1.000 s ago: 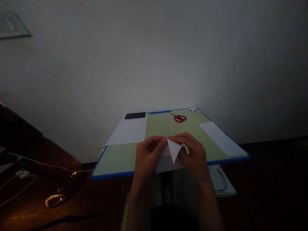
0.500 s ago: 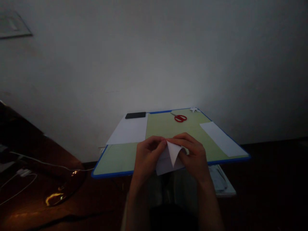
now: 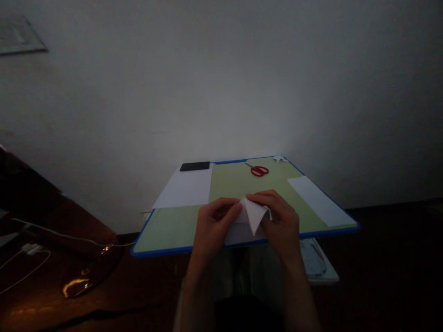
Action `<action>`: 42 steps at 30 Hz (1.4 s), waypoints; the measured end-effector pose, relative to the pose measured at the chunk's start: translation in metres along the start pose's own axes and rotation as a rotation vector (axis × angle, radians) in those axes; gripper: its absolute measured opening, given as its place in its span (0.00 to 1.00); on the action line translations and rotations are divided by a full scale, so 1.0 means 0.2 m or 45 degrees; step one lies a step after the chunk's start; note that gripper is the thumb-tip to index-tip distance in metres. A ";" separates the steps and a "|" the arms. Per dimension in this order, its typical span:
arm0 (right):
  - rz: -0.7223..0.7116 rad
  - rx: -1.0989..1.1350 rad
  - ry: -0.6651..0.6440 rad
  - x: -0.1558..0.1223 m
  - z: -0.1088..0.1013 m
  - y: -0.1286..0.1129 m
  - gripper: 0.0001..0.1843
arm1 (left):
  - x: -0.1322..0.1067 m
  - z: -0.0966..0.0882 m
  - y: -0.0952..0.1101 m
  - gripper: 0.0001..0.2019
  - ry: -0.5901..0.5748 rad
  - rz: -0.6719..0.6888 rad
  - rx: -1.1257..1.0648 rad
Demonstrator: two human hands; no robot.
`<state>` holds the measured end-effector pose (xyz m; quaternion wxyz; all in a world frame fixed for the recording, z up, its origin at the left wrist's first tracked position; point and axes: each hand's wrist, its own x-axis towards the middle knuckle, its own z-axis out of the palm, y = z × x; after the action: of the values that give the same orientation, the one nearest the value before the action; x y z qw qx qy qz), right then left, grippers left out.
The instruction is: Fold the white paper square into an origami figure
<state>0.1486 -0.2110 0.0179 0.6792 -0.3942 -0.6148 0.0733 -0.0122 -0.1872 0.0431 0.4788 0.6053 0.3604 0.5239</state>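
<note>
A folded sheet of white paper [image 3: 254, 216] is held between my two hands near the front edge of the table [image 3: 173, 230]. One flap of it stands up as a pointed triangle, tip downward. My left hand [image 3: 215, 222] pinches its left side between thumb and fingers. On the other side my right hand [image 3: 279, 220] grips the paper, index finger along the top and thumb partly hidden behind the flap. Beyond the hands lie red-handled scissors [image 3: 259, 170], blades pointing left.
A dark flat rectangular object [image 3: 194, 166] rests on a white sheet [image 3: 185, 189] at the back left. Along the right edge lies a white paper strip [image 3: 320, 200], with paper pieces [image 3: 279, 159] in the far corner. Below the table, papers [image 3: 316, 263] sit at right.
My right hand has shifted slightly right, and the fingers have moved a little apart along the top fold. The triangular flap has swung a bit to the right and up.
</note>
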 end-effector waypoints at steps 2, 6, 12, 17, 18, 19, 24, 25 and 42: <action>-0.015 0.017 -0.022 0.00 0.00 0.00 0.23 | 0.00 0.00 -0.01 0.08 0.019 0.021 0.019; -0.087 -0.031 -0.054 -0.01 0.00 -0.01 0.26 | -0.01 0.01 0.00 0.08 0.050 0.066 0.090; -0.146 -0.079 -0.067 -0.01 0.01 0.01 0.28 | -0.01 0.02 0.05 0.13 0.050 0.049 0.111; -0.081 -0.021 -0.168 -0.01 -0.01 0.00 0.24 | -0.01 0.00 0.03 0.17 -0.098 -0.115 -0.078; -0.068 0.006 -0.201 -0.01 -0.02 0.00 0.24 | -0.01 0.00 0.02 0.18 -0.096 -0.129 -0.099; -0.055 0.041 -0.234 -0.01 -0.03 0.00 0.24 | -0.01 0.00 0.01 0.18 -0.079 -0.129 -0.107; 0.104 0.168 -0.190 -0.01 -0.06 0.01 0.18 | -0.01 -0.01 0.00 0.15 -0.007 -0.079 -0.058; 0.152 0.178 -0.153 -0.01 -0.06 0.01 0.15 | -0.01 -0.01 0.01 0.14 -0.020 -0.070 -0.050; 0.207 0.260 -0.079 -0.01 -0.04 0.03 0.12 | 0.02 0.01 -0.02 0.09 -0.038 0.133 0.122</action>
<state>0.1579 -0.2126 0.0136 0.6884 -0.3689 -0.5908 0.2024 -0.0086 -0.1829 0.0395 0.4267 0.6533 0.3459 0.5210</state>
